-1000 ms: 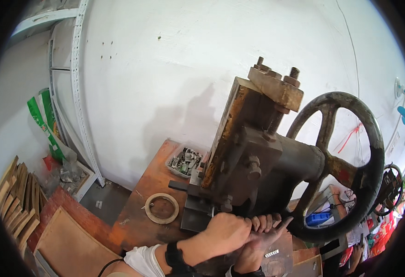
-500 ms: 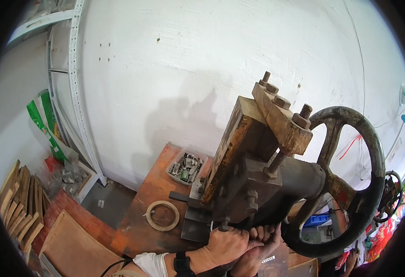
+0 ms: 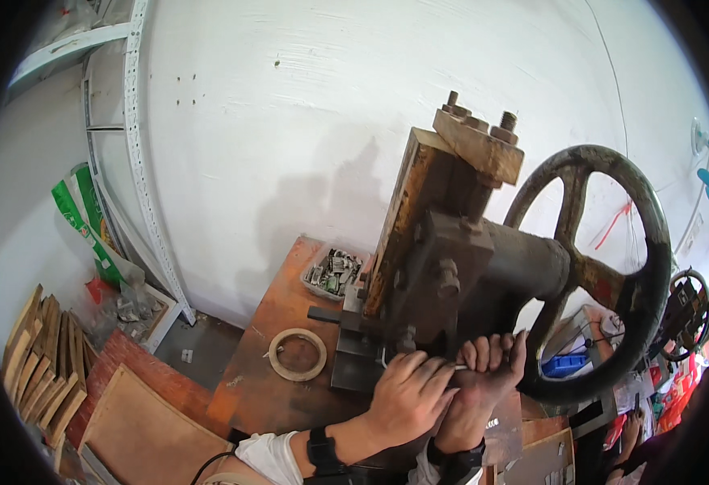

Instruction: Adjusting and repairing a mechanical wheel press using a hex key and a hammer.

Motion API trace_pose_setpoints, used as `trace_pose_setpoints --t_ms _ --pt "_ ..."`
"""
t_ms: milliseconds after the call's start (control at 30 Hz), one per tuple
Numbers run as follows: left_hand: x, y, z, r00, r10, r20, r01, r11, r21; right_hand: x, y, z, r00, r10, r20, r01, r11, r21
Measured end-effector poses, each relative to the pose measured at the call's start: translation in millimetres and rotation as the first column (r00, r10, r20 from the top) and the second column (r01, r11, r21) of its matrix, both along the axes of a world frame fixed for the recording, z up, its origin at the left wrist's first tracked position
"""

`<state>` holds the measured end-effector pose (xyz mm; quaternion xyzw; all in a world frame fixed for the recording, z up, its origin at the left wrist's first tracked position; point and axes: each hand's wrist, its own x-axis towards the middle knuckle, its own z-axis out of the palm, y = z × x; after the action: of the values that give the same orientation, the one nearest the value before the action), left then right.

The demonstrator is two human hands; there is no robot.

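Note:
My left hand (image 3: 407,398) is closed in front of the press, its thumb and fingers pinched together. Close beside it, my right hand (image 3: 483,378) is turned partly palm-up with its fingers curled. A thin pale piece (image 3: 459,367) bridges the gap between the fingers of both hands; most of it is hidden, so its kind cannot be told. Just beyond the hands stands a dark, worn hand press (image 3: 443,279) with a heavy ram block and bolts. Its large spoked handwheel (image 3: 657,242) rises on the right.
A tan ring (image 3: 320,356) lies on the rusty-orange bench (image 3: 245,388). Behind it, a clear plastic tub (image 3: 314,283) holds small metal parts. Curved wooden pieces (image 3: 43,364) are stacked at far left, near a white shelf frame (image 3: 140,145). Another person's hand (image 3: 631,432) shows at lower right.
My view has shifted, so the press sits higher in it. Both hands show higher and more fully, and the right wrist with its black band has come into sight.

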<state>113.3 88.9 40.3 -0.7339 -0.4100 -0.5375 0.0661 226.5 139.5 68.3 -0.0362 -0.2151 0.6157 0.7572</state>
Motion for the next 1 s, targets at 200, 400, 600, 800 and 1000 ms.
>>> trace_pose_setpoints --t_ms 200,400,600,800,1000 --pt "-31.0 -26.7 -24.7 0.965 -0.004 0.263 0.020 0.998 -0.058 -8.8 -4.1 8.0 0.996 -0.069 -0.057 0.065 0.996 -0.062" --pt "-44.0 -20.9 -42.7 0.870 0.094 0.483 -0.004 0.983 -0.184 -9.5 -4.6 5.7 0.999 -0.024 0.042 0.027 0.995 -0.091" --pt "-25.9 -10.1 -31.0 0.947 0.050 0.318 0.007 0.984 -0.176 -3.3 -6.4 24.8 0.990 -0.018 0.137 0.027 0.998 -0.063" --pt "-39.4 -9.2 -39.9 0.928 0.041 0.369 0.049 0.972 -0.229 -41.6 -3.9 61.3 0.948 0.001 0.317 -0.035 0.994 0.100" --pt "-53.3 -8.1 -41.3 0.957 0.096 0.274 -0.045 0.982 -0.186 -36.2 -2.9 57.2 0.957 0.048 0.287 -0.095 0.984 0.150"
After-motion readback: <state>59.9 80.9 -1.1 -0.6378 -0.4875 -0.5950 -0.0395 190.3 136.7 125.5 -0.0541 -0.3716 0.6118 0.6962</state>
